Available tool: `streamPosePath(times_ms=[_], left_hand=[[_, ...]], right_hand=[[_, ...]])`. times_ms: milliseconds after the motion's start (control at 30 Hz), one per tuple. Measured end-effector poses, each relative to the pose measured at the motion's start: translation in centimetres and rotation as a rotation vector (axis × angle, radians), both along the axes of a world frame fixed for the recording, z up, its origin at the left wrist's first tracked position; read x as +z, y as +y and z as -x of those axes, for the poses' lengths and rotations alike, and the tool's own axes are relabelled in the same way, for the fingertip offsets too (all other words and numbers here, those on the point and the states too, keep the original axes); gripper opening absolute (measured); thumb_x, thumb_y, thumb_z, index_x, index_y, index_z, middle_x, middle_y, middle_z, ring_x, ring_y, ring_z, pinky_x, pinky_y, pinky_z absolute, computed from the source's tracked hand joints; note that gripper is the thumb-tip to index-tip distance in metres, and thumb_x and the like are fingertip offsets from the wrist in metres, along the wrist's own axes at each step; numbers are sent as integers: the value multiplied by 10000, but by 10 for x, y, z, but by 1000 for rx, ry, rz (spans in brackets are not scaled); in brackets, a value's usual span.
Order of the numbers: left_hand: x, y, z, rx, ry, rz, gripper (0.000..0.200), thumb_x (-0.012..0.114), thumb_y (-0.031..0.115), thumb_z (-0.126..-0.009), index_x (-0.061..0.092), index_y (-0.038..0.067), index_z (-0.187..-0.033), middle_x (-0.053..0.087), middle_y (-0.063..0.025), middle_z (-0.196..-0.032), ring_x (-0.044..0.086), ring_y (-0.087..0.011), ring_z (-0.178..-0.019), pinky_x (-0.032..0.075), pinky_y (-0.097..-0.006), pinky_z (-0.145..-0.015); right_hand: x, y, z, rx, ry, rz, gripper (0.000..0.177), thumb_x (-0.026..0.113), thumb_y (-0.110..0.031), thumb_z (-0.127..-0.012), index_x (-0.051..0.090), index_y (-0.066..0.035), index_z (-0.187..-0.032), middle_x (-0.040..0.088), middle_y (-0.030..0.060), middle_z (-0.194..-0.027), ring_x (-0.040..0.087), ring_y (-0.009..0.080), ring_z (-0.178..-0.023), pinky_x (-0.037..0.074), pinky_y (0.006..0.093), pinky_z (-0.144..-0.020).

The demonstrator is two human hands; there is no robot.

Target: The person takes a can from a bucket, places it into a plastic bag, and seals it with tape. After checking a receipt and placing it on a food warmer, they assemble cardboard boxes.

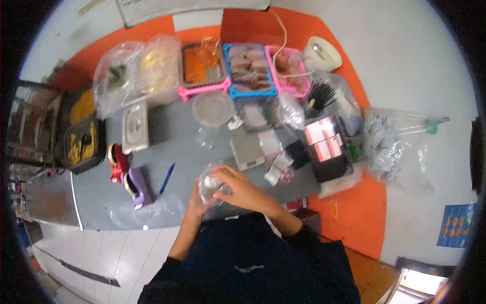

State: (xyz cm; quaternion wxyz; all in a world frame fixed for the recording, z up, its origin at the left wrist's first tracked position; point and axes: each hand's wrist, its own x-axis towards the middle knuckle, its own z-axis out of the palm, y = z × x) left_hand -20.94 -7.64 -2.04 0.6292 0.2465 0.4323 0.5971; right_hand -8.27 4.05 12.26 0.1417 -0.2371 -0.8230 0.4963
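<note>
Near the front edge of the table, my left hand (198,200) supports a small clear plastic bag (206,191) from the left and below. Something white (213,181) shows in its upper part, too blurred to name. My right hand (237,188) reaches over from the right, fingers curled against the plastic and the white piece. A grey kitchen scale (247,152) lies just beyond my right hand. To the left of my hands is a blue pen (167,178).
A purple tape dispenser (142,186) and a red one (118,161) stand at left, near a lidded steel pan (135,127). Food baskets, blue (253,93) and pink (202,90), line the back. A black tray (331,164) with red-white cards sits right.
</note>
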Motion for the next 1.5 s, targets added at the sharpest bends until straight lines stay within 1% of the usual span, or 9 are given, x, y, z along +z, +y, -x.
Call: streamPosePath(times_ms=[33,100,133,267,467,600,700,833,1500], left_hand=[[1,2,0,-40,307,-33,661,316,585,-891,338,112,-1352,410,-149,-1336,402,-341,-1219,300,-501,-1036],[-1,-2,-4,124,-143,162,697,364,592,-872,325,93,-1357,397,-181,-1332,386,-369,-1223,289,-522,-1040],[-2,-5,-7,279,-797,236,716,392,595,-860,322,84,-1357,387,-203,-1331,379,-388,-1221,288,-535,-1036],[-9,-19,-18,476,-1346,489,854,378,711,-777,288,105,-1372,349,-265,-1317,349,-494,-1184,314,-577,-996],[-51,-35,-36,661,-1043,364,984,392,784,-709,367,6,-1310,425,-305,-1238,392,-486,-1149,306,-576,-989],[-38,-40,-45,661,-510,503,952,448,747,-681,386,18,-1290,443,-275,-1218,410,-453,-1125,321,-554,-975],[-30,-39,-48,586,-96,612,930,489,718,-660,400,28,-1276,456,-252,-1204,423,-428,-1107,331,-537,-965],[-25,-28,-47,491,249,689,904,544,681,-631,418,41,-1257,474,-221,-1184,441,-395,-1084,345,-515,-951],[-25,-5,-43,293,716,664,834,821,493,-490,511,104,-1160,563,-68,-1085,529,-230,-964,417,-404,-882]], right_hand=[[19,26,-14,61,66,182,419,649,-40,-755,496,-46,-1145,452,127,-1209,567,229,-989,500,322,-739],[42,99,-50,-149,56,290,372,672,-67,-770,530,-51,-1113,545,76,-1110,582,143,-907,489,261,-700],[56,146,-66,-255,-13,12,309,673,-84,-768,542,-73,-1048,598,66,-946,633,151,-755,516,267,-640],[56,384,-125,-664,244,-412,254,628,-38,-760,550,-37,-1002,598,72,-833,589,172,-705,485,284,-632],[-42,659,-167,-632,-255,-821,449,698,-102,-695,530,-60,-1109,570,181,-1032,555,322,-977,445,406,-842],[-103,738,-148,-382,-187,-934,577,712,-189,-684,496,-86,-1209,527,216,-1109,503,343,-1076,415,396,-908],[-89,734,-135,-286,-276,-574,658,704,-302,-669,478,-79,-1245,520,217,-1127,510,366,-1061,406,402,-928],[-93,747,-142,-418,-571,-708,696,760,-282,-573,495,-101,-1190,540,208,-1082,517,374,-1028,430,428,-871],[-104,730,-187,-751,-293,-577,733,806,-361,-574,442,-32,-1120,580,227,-987,549,381,-970,453,437,-808]])
